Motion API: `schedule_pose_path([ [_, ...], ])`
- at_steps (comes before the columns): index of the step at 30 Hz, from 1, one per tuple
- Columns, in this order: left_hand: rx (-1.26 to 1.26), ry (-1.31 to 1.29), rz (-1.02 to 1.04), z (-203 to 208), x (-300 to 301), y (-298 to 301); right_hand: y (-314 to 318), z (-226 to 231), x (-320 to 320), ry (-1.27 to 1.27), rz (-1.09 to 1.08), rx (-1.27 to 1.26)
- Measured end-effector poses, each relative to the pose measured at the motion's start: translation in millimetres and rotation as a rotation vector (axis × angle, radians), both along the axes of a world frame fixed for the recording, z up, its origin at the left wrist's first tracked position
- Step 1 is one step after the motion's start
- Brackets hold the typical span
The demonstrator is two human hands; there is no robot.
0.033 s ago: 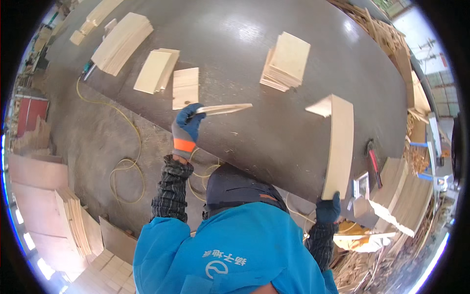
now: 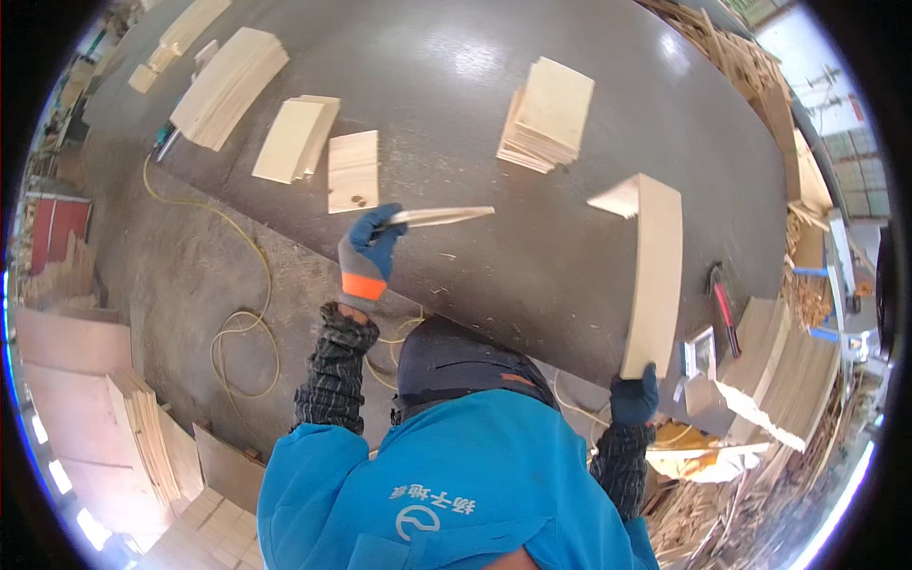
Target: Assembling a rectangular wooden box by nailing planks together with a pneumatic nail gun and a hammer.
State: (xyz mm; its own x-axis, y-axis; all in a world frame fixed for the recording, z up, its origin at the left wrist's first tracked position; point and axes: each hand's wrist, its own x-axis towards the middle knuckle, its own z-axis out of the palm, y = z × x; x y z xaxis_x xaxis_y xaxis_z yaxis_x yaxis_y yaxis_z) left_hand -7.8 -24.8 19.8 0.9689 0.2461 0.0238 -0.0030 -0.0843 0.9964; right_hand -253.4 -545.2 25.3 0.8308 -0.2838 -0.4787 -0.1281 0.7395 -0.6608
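My left hand [image 2: 369,249], in a blue and grey glove with an orange band, is closed on one end of a thin wooden board [image 2: 445,217]. That board is seen nearly edge-on above the dark worktable [image 2: 456,133]. My right hand [image 2: 635,397], also gloved in blue, grips the near end of a long pale board [image 2: 655,275]. At its far end a shorter wooden piece [image 2: 616,197] meets it at a corner, making an L shape. A single flat wooden panel [image 2: 352,173] with a dark knot lies just beyond my left hand.
Stacks of pale panels, one at centre right [image 2: 546,114] and two at left [image 2: 296,138] [image 2: 228,90], lie on the table. A red-handled hammer [image 2: 726,313] and a small metal-framed item [image 2: 700,356] are at right. A yellow hose [image 2: 228,328] coils on the floor.
The whole view has shifted slightly, so the table's stacks appear a little further left. My left hand sits slightly lower and to the right; both hands keep their boards.
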Motion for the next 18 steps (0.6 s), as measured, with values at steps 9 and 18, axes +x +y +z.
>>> schedule_pose_path([
  [9,0.532,-0.329,-0.531,30.1,-30.9,-150.4,72.9,15.6,75.6,-0.083,-0.109,0.222],
  [18,0.114,0.156,-0.735,-9.0,-51.2,-199.7,97.4,50.3,96.0,0.048,-0.017,-0.046],
])
